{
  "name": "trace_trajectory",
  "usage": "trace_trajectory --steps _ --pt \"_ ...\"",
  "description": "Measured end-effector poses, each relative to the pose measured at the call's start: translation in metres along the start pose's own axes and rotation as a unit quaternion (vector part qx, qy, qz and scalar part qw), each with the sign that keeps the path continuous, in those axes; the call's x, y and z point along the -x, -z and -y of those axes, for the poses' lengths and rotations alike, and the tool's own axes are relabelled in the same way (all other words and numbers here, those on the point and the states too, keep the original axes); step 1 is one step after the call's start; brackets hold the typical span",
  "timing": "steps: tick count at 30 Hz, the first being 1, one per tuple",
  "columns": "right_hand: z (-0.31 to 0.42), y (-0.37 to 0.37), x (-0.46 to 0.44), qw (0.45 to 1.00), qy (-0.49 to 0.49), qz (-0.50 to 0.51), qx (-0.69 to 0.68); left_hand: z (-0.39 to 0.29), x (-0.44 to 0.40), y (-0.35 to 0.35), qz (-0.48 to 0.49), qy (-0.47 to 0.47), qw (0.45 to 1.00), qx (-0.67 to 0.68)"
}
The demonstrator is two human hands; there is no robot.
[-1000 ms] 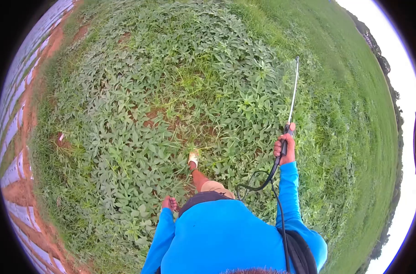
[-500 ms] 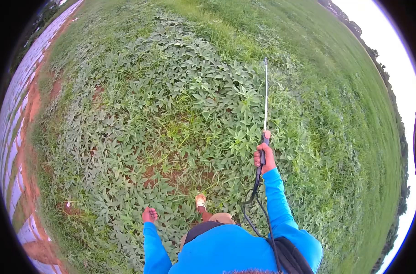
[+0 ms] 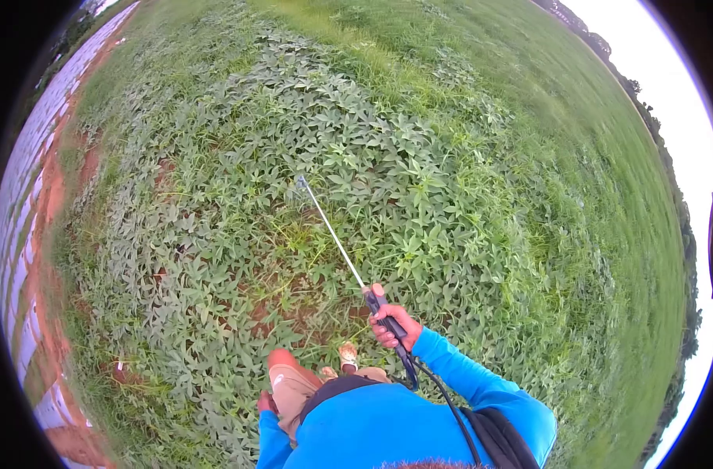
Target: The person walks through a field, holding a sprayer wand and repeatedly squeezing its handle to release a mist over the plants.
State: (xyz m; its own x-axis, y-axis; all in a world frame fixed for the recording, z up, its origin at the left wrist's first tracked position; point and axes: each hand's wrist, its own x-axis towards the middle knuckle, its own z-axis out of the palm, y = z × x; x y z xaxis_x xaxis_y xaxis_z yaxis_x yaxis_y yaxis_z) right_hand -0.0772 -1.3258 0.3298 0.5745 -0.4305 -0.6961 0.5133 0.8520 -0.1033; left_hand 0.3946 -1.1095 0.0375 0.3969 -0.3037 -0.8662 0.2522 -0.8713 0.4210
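Observation:
My right hand [image 3: 395,326] is wrapped round the black handle of a spray wand [image 3: 335,236]. The thin metal tube slants up and left, with its nozzle over the low leafy plants [image 3: 239,289]. From the handle a black hose [image 3: 449,404] runs back past my right side. My left hand [image 3: 266,402] hangs low beside my thigh, partly hidden, and its fingers cannot be made out. No tool shows near it.
My feet, in light patterned shoes [image 3: 348,354], stand among the plants and patches of reddish soil. Strips of pale sheeting [image 3: 22,195] lie beside a bare earth edge [image 3: 55,187] at the left. Taller grass [image 3: 607,195] spreads along the right.
The wand has swung from pointing straight ahead to slanting left, and my right hand has come lower and left. My left hand has drawn back towards my body. A bent leg now shows.

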Motion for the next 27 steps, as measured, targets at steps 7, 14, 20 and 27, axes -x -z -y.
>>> trace_trajectory --steps 7,14,20,27 --pt "-0.008 -0.088 -0.102 0.959 -0.248 0.129 0.051 0.000 -0.069 0.005 0.080 0.069 0.992 0.064" --pt "-0.016 -0.239 -0.221 0.866 -0.430 0.205 0.155 -0.132 -0.089 -0.026 0.114 0.040 0.983 0.138" --pt "-0.037 -0.342 -0.306 0.790 -0.503 0.295 0.189 -0.259 -0.039 -0.028 0.120 -0.021 0.974 0.193" --pt "-0.043 -0.410 -0.363 0.765 -0.532 0.342 0.119 -0.303 -0.070 -0.013 0.086 -0.007 0.992 0.092"
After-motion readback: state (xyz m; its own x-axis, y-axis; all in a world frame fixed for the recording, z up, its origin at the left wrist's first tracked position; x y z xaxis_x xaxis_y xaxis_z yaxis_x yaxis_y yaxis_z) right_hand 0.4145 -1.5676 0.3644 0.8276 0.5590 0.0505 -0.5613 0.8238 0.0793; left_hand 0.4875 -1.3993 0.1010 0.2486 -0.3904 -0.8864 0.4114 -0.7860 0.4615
